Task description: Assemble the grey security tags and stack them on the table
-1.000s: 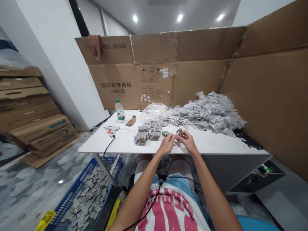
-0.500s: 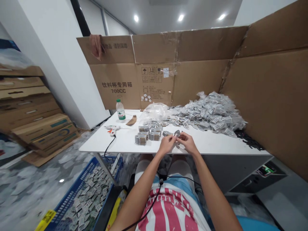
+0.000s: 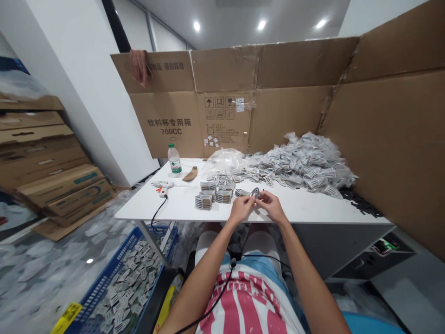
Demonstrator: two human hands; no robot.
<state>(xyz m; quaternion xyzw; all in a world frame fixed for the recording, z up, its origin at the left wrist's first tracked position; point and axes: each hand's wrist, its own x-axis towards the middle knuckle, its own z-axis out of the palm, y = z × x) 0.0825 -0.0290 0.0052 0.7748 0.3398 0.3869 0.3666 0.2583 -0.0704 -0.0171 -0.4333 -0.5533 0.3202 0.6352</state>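
Observation:
Both of my hands meet near the front edge of the white table [image 3: 306, 211], closed around one small grey-and-white flat piece [image 3: 256, 191] with a rounded end. My left hand [image 3: 242, 207] pinches it from the left. From the right, the fingertips of my right hand [image 3: 270, 204] press on the same piece; its lower part is hidden by my fingers. Just left of the hands lie a short row of similar pieces [image 3: 241, 192] and several neat stacks of flat pieces [image 3: 204, 201].
A large heap of plastic-wrapped pieces [image 3: 309, 162] fills the back right, with black parts [image 3: 363, 204] beside it. At left are a glue gun [image 3: 166, 188], a bottle [image 3: 174, 160] and a brown curved piece [image 3: 190, 174]. A blue basket [image 3: 104, 273] stands on the floor. Cardboard [image 3: 292, 111] walls the table.
The grey piece between my fingers appears slightly turned, its rounded end showing a bit more. Both hands stay almost in the same place.

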